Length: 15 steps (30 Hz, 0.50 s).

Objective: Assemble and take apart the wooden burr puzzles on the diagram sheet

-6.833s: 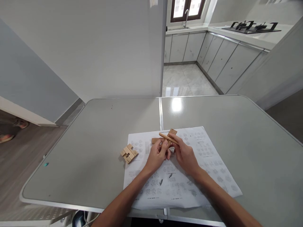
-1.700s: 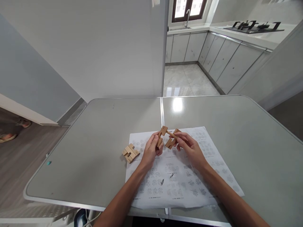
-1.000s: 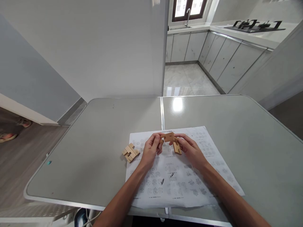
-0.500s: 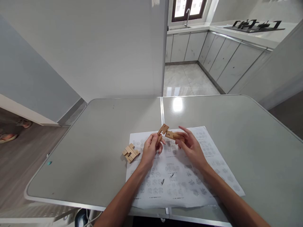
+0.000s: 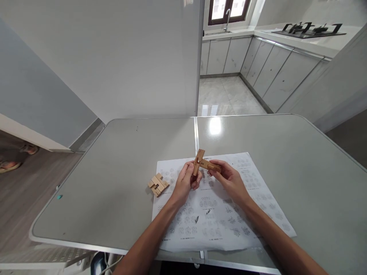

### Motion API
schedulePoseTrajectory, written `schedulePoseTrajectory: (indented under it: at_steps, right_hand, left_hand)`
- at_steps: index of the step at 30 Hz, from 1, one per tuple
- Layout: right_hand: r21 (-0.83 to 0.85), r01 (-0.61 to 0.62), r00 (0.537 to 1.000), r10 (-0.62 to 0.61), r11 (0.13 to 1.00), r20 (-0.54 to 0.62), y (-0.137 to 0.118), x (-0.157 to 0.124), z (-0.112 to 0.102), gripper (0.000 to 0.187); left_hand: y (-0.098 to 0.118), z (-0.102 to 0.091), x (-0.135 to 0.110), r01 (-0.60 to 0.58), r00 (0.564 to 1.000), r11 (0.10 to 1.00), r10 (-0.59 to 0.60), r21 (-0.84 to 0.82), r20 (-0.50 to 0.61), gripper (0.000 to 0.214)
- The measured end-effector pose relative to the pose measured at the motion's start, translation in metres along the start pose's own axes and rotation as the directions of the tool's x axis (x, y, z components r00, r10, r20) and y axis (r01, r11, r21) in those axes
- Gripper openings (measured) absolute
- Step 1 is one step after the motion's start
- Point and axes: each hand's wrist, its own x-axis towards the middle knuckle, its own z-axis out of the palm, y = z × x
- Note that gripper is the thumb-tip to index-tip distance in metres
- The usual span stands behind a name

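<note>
Between the thumb and fingers of my left hand (image 5: 185, 184) is a notched wooden puzzle piece (image 5: 199, 156), tilted upward. My right hand (image 5: 231, 181) pinches a second wooden puzzle piece marked 2 (image 5: 207, 164). Its left end meets the notch of the first piece, so the two form a cross shape; how deeply they fit I cannot tell. Both are held above a printed instruction sheet (image 5: 212, 229) with rows of small diagrams. Left of my left hand, several more wooden pieces lie together in a flat cluster (image 5: 160, 183) at the sheet's edge.
The grey folding table (image 5: 114, 164) has a metal seam down its middle. Two small dark scraps (image 5: 196, 219) lie on the sheet. A small teal object (image 5: 59, 197) is near the table's left edge. Another person's foot (image 5: 10, 165) shows on the floor at far left.
My right hand has moved left and its fingers have closed in, bringing the piece marked 2 into the notch of the left piece. That left piece has turned more upright.
</note>
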Motion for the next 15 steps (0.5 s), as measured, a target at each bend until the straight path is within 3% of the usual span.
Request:
schedulePoseTrajectory:
  at_steps: [15]
  right_hand:
    - [0.072, -0.07, 0.997, 0.067, 0.995, 0.046, -0.0004, -0.0024, 0.0018, 0.038]
  left_hand:
    - [0.0007, -0.0018, -0.0017, 0.017, 0.999, 1.0, -0.016, -0.022, 0.03, 0.049]
